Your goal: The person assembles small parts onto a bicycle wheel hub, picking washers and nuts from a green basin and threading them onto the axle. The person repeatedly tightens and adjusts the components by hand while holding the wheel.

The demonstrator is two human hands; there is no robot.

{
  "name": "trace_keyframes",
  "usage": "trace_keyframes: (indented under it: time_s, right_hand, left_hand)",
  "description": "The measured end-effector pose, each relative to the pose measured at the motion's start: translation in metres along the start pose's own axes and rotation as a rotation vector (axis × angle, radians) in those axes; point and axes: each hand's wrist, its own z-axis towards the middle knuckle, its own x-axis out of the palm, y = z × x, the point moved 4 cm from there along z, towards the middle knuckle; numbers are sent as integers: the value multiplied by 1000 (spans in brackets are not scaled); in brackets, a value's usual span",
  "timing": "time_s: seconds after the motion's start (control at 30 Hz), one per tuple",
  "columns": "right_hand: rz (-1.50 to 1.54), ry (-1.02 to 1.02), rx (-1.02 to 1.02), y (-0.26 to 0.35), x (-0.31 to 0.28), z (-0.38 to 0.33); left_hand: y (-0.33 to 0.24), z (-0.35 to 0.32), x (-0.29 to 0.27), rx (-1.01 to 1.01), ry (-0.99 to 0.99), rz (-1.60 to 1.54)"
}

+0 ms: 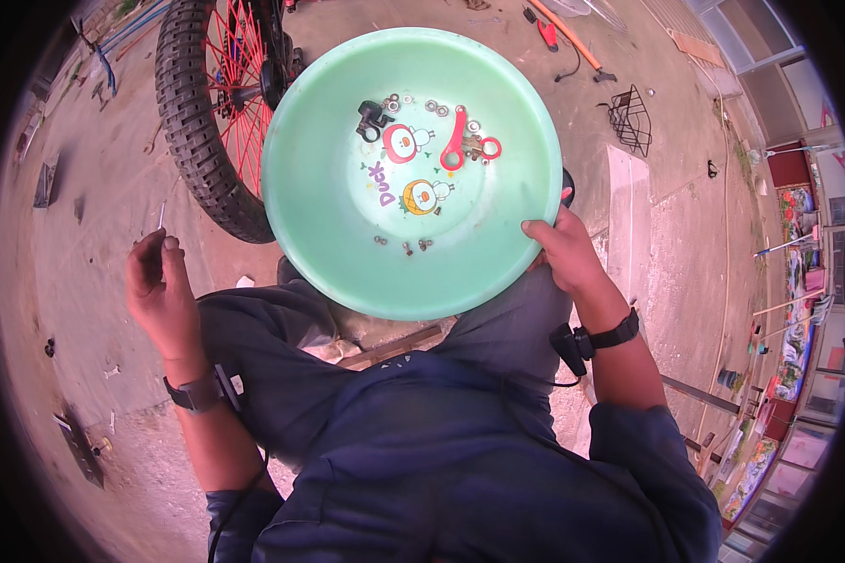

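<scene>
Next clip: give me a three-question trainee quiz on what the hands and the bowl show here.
1. True or false: the right hand grips the rim of the round pale green plastic bowl.
2. What does the left hand pinch?
A. a thin pale metal pin
B. a black nut
C. nothing
3. Fill in: behind the bowl stands a knobby black tyre on a wheel with ____ spokes.

Key: 1 true; 2 A; 3 red. The bowl also holds a flat red metal bracket, washers and small screws.
</scene>
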Motion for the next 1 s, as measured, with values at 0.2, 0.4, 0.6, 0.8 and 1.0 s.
trace_keyframes:
  time_s: [0.2, 0.4, 0.6, 0.8, 1.0]
  right_hand:
    - [3, 25, -7, -3, -3, 1]
    - [-17, 41, -51, -5, -6, 0]
    - [-59, 58, -87, -1, -8, -4]
    - [-142, 61, -145, 9, -15, -2]
    - [-92, 106, -161, 9, -13, -5]
  left_hand:
    - [-77, -40, 62, 256, 287, -26]
    - [-113, -46, 164, 325, 584, 38]
    - [-111, -12, 257, 424, 575, 277]
    - [-105, -5, 310, 462, 658, 403]
    - [-91, -22, 327, 500, 752, 505]
